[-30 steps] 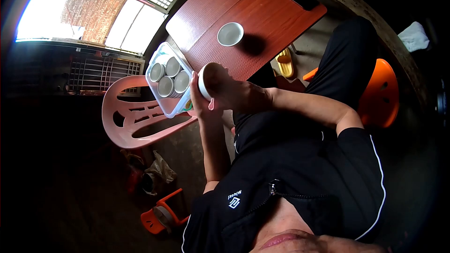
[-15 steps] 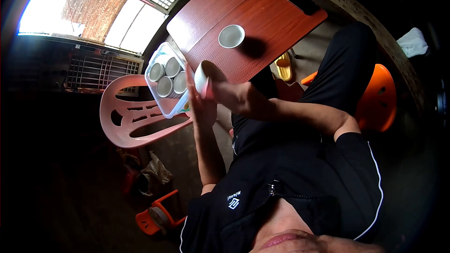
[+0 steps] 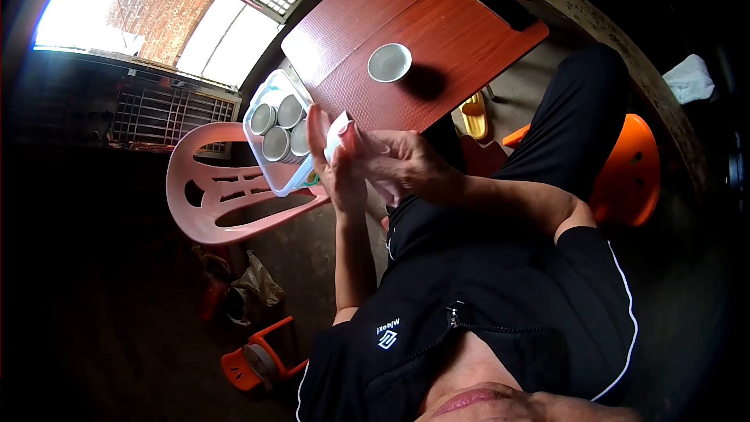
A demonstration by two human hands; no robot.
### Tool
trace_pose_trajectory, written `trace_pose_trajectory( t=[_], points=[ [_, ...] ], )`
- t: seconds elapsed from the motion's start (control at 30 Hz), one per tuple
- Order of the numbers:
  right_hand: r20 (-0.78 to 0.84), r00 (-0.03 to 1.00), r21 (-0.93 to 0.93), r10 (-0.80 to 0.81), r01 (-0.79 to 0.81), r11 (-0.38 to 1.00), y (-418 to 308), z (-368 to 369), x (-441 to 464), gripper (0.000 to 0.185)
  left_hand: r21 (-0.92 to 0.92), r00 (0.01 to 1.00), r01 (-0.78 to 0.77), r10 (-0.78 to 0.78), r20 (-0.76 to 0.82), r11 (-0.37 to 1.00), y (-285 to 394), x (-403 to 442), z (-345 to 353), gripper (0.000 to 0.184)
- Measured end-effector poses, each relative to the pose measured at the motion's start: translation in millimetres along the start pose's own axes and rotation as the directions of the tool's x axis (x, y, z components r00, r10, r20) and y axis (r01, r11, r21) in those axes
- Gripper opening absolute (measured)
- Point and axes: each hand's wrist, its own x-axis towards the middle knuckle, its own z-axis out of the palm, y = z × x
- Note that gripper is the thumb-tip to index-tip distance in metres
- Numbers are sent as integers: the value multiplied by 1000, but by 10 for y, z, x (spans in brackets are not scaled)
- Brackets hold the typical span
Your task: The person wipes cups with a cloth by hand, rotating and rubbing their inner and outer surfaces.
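Observation:
In the head view, my left hand (image 3: pixel 338 172) is wrapped round a small white cup (image 3: pixel 335 133), which is tilted and partly hidden. My right hand (image 3: pixel 422 164) grips a pale pink cloth (image 3: pixel 381 176) and presses it against the cup, with part of the cloth at its mouth. Beyond both hands, another white cup (image 3: pixel 389 63) stands upright on the red-brown table (image 3: pixel 437 12). Just left of my left hand, a clear plastic bin (image 3: pixel 291 186) contains several stacked cups (image 3: pixel 276 143).
The bin rests on a pink plastic chair (image 3: pixel 187 203). A dark phone (image 3: pixel 500 5) lies near the table's far right edge. There is an orange stool (image 3: pixel 631 172) under me, a yellow slipper (image 3: pixel 473 116) on the floor and a small orange chair (image 3: pixel 251 359) at lower left.
My right hand, blurred before, now shows clearly with the cloth spread and hanging below it. The held cup has turned and is more covered. The cup on the table has stayed put.

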Motion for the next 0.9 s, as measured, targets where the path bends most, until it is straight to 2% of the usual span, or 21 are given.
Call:
trace_pose_trajectory(
  t=[0.03, 0.07, 0.1, 0.13, 0.17, 0.2, 0.27, 0.33, 0.37, 0.43, 0.47, 0.5, 0.57, 0.7, 0.73, 0.77, 0.8, 0.83, 0.87, 0.9],
  points=[
    [44, 970, 224, 238, -241, 944, -53, 45, -7, 25, 99, 974, -216, 222, -52, 971, 27, 35, 82, 50],
    [47, 999, -36, 23, -21, 999, 90, 82, -42, 26, 167, 957, -289, 286, 41, 943, 6, 34, -62, 45],
    [49, 980, -293, -193, 199, 935, 207, 121, -67, 27, 125, 972, -233, 235, 0, 964, 27, 46, -49, 45],
    [188, 908, -641, -375, 403, 653, 280, 99, -75, 29, 224, 987, -158, 148, 59, 962, 73, 55, -67, 52],
    [387, 799, -825, -461, 523, 214, 327, 75, -68, 31, 100, 996, 39, -46, 75, 994, 95, 81, -146, 54],
    [478, 821, -807, -313, 551, 213, 384, -8, -30, 39, -16, 967, 241, -239, 87, 970, 121, 109, -220, 57],
    [460, 789, -849, -408, 525, 58, 535, -69, 74, 40, -140, 900, 435, -426, 91, 889, 183, 128, -168, 51],
    [374, 796, -795, -476, 540, 278, 631, 12, 2, 39, -307, 785, 612, -605, 130, 729, 327, 124, -60, 48],
    [329, 796, -744, -509, 550, 379, 664, 53, -29, 39, -309, 814, 573, -570, 112, 759, 269, 99, -68, 48],
    [229, 878, -471, -421, 479, 741, 411, 81, -161, 38, -310, 862, 497, -501, 75, 810, 91, 14, -82, 48],
    [209, 937, -436, -281, 346, 830, 545, 21, -148, 34, -357, 819, 556, -569, 79, 751, 103, -1, -53, 47],
    [320, 877, -600, -358, 481, 639, 531, -43, -82, 29, -330, 845, 529, -523, 116, 782, 34, 14, -95, 46],
    [446, 740, -740, -504, 622, 257, 574, -150, 50, 29, -400, 821, 550, -562, 99, 733, 13, -4, -79, 46],
    [363, 815, -613, -451, 574, 543, 477, -146, -69, 48, -347, 869, 484, -487, 86, 803, -77, 28, -178, 54],
    [334, 862, -558, -382, 507, 657, 509, -142, -117, 53, -326, 890, 453, -445, 103, 830, -110, 26, -214, 54],
    [295, 787, -572, -542, 600, 559, 623, -125, -68, 51, -305, 907, 421, -404, 122, 854, -133, 21, -232, 55],
    [216, 861, -400, -460, 508, 763, 676, -117, 11, 51, -370, 897, 431, -434, 79, 823, -113, 5, -149, 56],
    [235, 835, -475, -497, 545, 691, 678, -113, 17, 50, -248, 937, 349, -345, 61, 904, -79, 12, -61, 58],
    [253, 807, -546, -533, 574, 610, 635, -102, 35, 49, -87, 956, 287, -291, -43, 954, 43, -10, 43, 58],
    [271, 777, -610, -568, 595, 523, 592, -91, 53, 47, -108, 947, 309, -316, -51, 945, 72, 10, 41, 55]
  ],
)
